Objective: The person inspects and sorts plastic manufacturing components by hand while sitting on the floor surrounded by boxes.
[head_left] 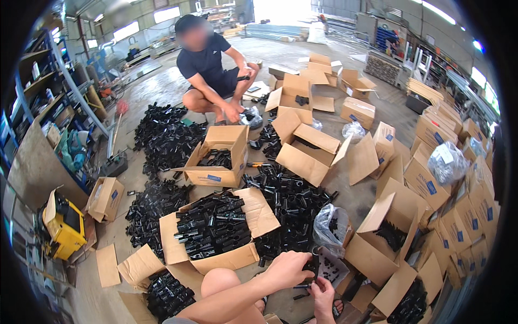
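Low in the view, right of centre, my left hand (290, 269) is closed on a black tubular fitting (311, 265). My right hand (322, 295) sits just below it, fingers pinched at the fitting's lower end. Whatever small piece those fingers hold is too small to make out. Beyond my hands lies an opened plastic bag (330, 268) with small black pieces in it. To the left, an open cardboard box (206, 263) is filled with rows of similar black fittings.
Across from me a person (208, 67) squats, one hand at a plastic bag (251, 117). Piles of black fittings (168, 132) cover the floor. Open boxes (307, 154) stand around, with stacked cartons (458, 216) at right. A yellow machine (67, 232) stands at left.
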